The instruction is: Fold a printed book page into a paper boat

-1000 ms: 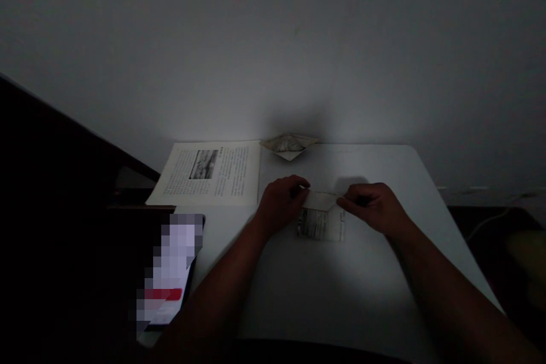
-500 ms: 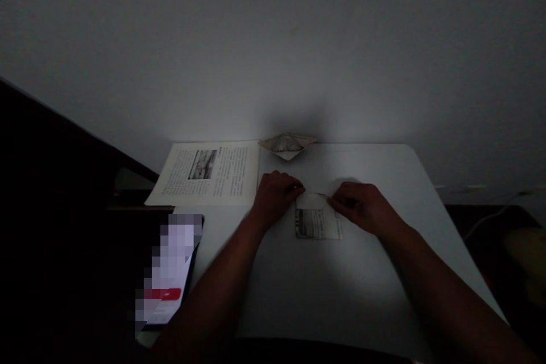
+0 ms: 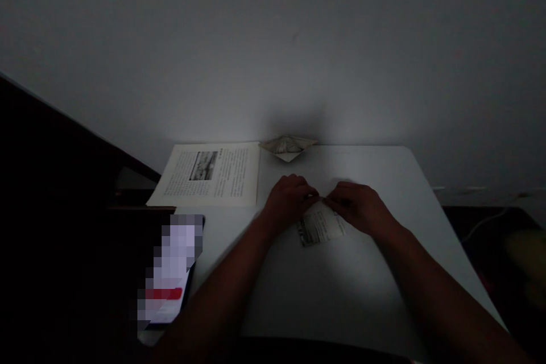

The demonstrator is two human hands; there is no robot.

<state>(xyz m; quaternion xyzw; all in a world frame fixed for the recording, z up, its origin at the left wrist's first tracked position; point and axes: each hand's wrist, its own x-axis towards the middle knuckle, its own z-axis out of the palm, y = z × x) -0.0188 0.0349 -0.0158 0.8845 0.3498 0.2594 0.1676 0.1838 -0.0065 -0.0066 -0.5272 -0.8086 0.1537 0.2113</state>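
Folded paper [image 3: 321,228] | left hand [image 3: 290,199], right hand [image 3: 357,205]: nearly closed, pinching its far edge

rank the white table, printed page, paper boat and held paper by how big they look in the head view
1. White table
2. Printed page
3. Unsure: held paper and paper boat look close, and the held paper is partly hidden.

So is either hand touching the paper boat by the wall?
No, the left hand and right hand are at the small printed paper, apart from the boat.
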